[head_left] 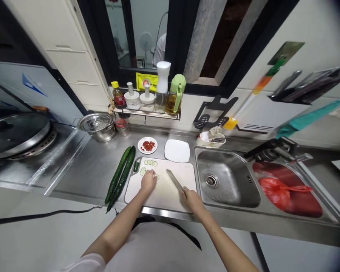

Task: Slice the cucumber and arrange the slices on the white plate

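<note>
My right hand (192, 198) is closed round the handle of a kitchen knife (175, 181), whose blade lies over the middle of the white cutting board (167, 194). On the board's left part, my left hand (149, 182) has its fingers bent and drawn together. A cucumber slice (156, 176) shows at its fingertips; whatever is under the fingers is hidden. Just beyond that hand lie more cucumber slices (150, 163), some overlapping in a row. A short cucumber end piece (136, 166) rests at the board's upper left corner. Two whole cucumbers (121, 181) lie left of the board.
Behind the board are a small plate of chopped red pieces (147, 145) and a white square plate (177, 150). A steel sink (229, 181) adjoins on the right, with a red plastic bag (276, 192) in its second basin. Seasoning bottles stand on a rack (147, 112). A lidded pot (98, 126) stands back left.
</note>
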{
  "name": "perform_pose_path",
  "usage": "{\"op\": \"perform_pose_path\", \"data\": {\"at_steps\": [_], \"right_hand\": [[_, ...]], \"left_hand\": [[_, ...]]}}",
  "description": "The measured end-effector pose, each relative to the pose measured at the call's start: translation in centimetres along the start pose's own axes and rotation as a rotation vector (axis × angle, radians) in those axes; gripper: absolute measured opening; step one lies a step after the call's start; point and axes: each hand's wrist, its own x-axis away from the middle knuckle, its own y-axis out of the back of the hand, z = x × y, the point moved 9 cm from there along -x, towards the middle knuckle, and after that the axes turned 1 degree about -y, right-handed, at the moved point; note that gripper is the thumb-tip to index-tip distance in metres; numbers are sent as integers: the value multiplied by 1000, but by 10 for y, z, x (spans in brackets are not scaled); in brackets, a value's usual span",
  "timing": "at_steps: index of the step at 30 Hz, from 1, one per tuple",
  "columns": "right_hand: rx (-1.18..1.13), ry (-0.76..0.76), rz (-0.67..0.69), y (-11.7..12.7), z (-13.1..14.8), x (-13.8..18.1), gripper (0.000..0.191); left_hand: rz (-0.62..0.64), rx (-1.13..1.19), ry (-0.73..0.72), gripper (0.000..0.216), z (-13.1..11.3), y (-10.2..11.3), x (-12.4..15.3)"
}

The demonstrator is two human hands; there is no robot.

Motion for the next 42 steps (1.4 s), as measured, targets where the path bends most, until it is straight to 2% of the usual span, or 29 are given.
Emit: {"op": "perform_pose_path", "data": {"at_steps": [6, 13, 17, 21, 26, 32, 42], "right_hand": [[-24, -40, -27, 3, -4, -10, 34], [-31, 0, -29, -2, 3, -13, 34], [-39, -5, -24, -6, 4, -16, 34], [-27, -5, -17, -6, 6, -17, 35], [-29, 0, -15, -4, 7, -17, 35], [-33, 0, -13, -5, 7, -18, 35], [-36, -16, -29, -9, 4, -21, 34]], "left_hand": [[8, 3, 20, 14, -5, -1, -1], [22, 42, 41, 7, -10, 8, 0], [19, 87, 61, 9, -6, 14, 5], [-33, 126, 61, 8, 5, 24, 10], [-147, 154, 123, 8, 32, 39, 14], [-163, 187, 198, 13, 56, 47, 9], [-192, 156, 247, 12, 73, 55, 5]]}}
